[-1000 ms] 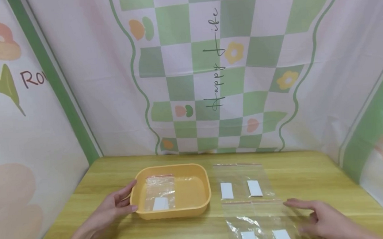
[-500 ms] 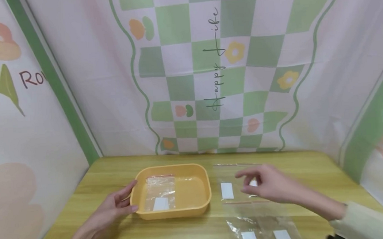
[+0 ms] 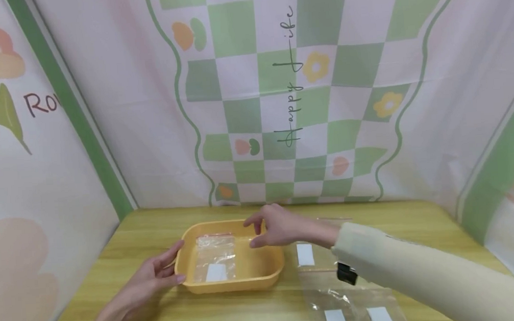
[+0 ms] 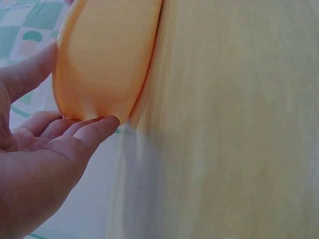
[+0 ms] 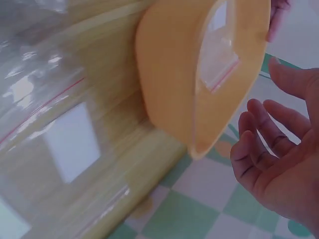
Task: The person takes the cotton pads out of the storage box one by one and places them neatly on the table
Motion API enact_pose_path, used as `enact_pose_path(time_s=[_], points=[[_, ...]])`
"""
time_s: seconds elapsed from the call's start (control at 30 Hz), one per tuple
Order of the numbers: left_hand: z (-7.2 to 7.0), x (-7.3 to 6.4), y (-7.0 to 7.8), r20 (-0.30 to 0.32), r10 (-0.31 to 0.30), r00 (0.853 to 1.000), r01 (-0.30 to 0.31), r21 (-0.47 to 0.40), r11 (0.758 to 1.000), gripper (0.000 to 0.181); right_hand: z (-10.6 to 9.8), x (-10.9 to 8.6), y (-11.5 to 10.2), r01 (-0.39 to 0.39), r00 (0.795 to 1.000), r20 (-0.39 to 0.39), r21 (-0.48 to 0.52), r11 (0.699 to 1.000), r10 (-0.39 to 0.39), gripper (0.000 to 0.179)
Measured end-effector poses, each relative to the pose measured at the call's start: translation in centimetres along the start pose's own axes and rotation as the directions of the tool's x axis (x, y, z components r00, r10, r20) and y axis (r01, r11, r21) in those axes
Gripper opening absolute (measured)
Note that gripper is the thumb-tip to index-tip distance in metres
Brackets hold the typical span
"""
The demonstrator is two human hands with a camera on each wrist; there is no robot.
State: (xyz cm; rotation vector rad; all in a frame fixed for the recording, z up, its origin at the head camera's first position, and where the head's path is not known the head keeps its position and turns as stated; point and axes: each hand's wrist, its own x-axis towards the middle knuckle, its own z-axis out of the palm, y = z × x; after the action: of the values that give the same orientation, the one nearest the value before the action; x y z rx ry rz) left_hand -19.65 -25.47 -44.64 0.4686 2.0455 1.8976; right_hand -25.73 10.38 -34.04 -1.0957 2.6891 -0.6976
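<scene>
**Between left thumb and fingers: tray end pinched, right hand over it**

Left hand pinches the yellow tray, probably to steady it. Right hand: fingers loosely spread, curved, holding nothing, over the tray's far end from the left fingers. Left of the right fingertips, inside tray: small zip bag. Under right forearm: clear bags, partly hidden, count unclear. Left wrist view adds fingertips on the tray's outer wall; right wrist view, the gap between right thumb and fingers.
</scene>
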Motion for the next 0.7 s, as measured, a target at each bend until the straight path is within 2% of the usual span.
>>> enact_pose_path(time_s=[0.2, 0.4, 0.53, 0.63, 0.7], points=[[0.0, -0.2, 0.2, 0.000, 0.013, 1.000, -0.013, -0.022, 1.000, 0.091, 1.3, 3.9, -0.3, 0.073, 0.993, 0.097, -0.076, 0.994, -0.066, 0.050], [0.0, -0.1, 0.2, -0.001, 0.005, 1.000, -0.005, -0.008, 1.000, 0.093, 3.5, 6.0, 0.1, 0.070, 0.980, 0.194, -0.075, 0.995, -0.055, 0.049], [0.0, -0.1, 0.2, -0.001, 0.002, 1.000, -0.002, -0.005, 1.000, 0.093, 4.8, 6.6, 0.0, 0.037, 0.978, 0.209, -0.144, 0.989, -0.006, 0.049], [0.0, -0.1, 0.3, 0.001, 0.009, 1.000, -0.009, 0.004, 1.000, 0.093, 5.5, 6.7, -0.3, -0.016, 0.977, 0.202, -0.235, 0.972, 0.065, 0.047], [0.0, -0.1, 0.3, 0.005, 0.019, 1.000, -0.019, 0.011, 1.000, 0.093, 6.0, 6.7, -0.5, -0.039, 0.975, 0.199, -0.293, 0.955, 0.101, 0.039]])
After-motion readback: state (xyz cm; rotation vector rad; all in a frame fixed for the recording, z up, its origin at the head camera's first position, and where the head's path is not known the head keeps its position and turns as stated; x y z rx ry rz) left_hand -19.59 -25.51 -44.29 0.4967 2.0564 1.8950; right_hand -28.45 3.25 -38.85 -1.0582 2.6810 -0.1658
